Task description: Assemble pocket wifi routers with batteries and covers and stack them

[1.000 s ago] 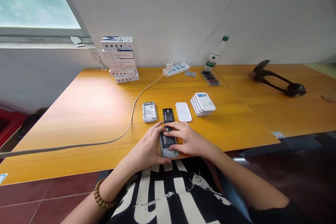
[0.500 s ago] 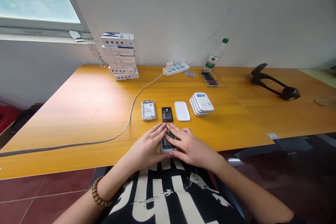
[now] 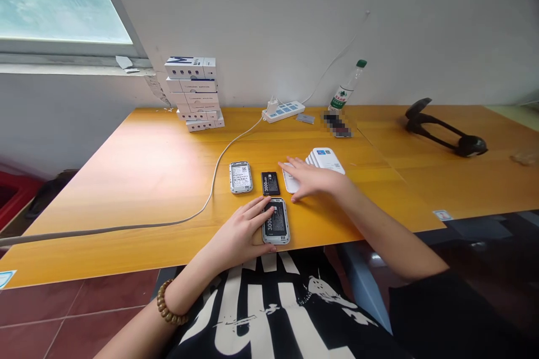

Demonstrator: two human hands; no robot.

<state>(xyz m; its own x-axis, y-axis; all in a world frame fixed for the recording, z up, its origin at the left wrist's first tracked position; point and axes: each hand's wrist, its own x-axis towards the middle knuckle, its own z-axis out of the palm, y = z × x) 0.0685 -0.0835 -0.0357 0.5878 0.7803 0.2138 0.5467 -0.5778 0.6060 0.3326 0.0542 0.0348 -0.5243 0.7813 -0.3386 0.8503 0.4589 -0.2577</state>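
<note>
A small grey device (image 3: pixel 277 222) lies face down near the table's front edge with a black battery seated in its open back. My left hand (image 3: pixel 240 233) rests against its left side, fingers stretched out flat and touching it. My right hand (image 3: pixel 309 178) is further back, fingers spread flat on a white back cover (image 3: pixel 289 180). A loose black battery (image 3: pixel 270 183) lies between that cover and a second open-backed device (image 3: pixel 240 177). Just right of my right hand sits a stack of white covers (image 3: pixel 327 159).
The orange table (image 3: pixel 138 179) carries a stack of white boxes (image 3: pixel 193 93) at the back left, a power strip (image 3: pixel 283 111) with a white cable (image 3: pixel 202 207), a water bottle (image 3: pixel 347 87) and a black curved stand (image 3: pixel 446 129) at the right.
My right hand left the near device and moved back and right onto the white cover. The left hand stayed beside the device, whose battery now shows fully.
</note>
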